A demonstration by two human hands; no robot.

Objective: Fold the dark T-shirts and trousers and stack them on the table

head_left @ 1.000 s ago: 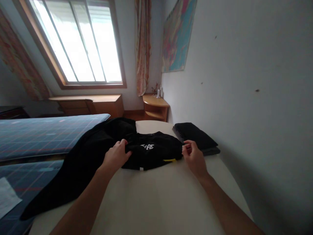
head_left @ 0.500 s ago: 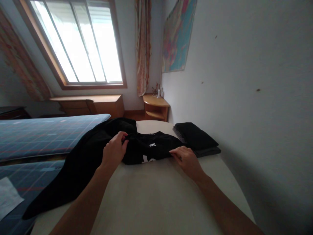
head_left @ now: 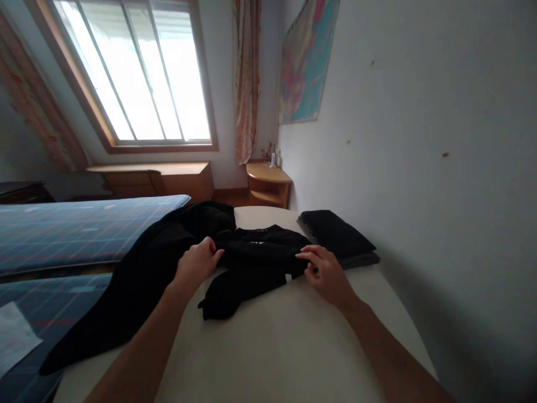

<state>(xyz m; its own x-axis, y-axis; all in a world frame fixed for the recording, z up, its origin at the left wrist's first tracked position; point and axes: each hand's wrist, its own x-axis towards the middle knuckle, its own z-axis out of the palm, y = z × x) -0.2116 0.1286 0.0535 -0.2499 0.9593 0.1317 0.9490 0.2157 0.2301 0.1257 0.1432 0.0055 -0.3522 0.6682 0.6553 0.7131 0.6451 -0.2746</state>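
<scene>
A black shirt (head_left: 262, 254) with small white lettering lies bunched on the cream table top (head_left: 251, 347) before me. One dark flap (head_left: 226, 294), shaped like a sleeve, hangs out of it toward me and the left. My left hand (head_left: 198, 262) pinches the shirt's left side, its fingertips partly lost against the black cloth. At the right side, my right hand (head_left: 322, 271) has thumb and fingers closed on the shirt's edge. A larger black garment (head_left: 138, 280) drapes along the table's left side, behind my left forearm.
A stack of folded dark clothes (head_left: 338, 238) sits at the back right by the white wall (head_left: 440, 224). Blue plaid mattresses (head_left: 84, 232) lie to the left, with a white sheet (head_left: 17, 330) on the nearer one. A wooden corner shelf (head_left: 268, 173) stands beyond.
The shirt's upper layer has been folded away from me, hiding most of the white print. The sleeve-like flap now shows in front. My right hand has shifted slightly right, my left slightly down.
</scene>
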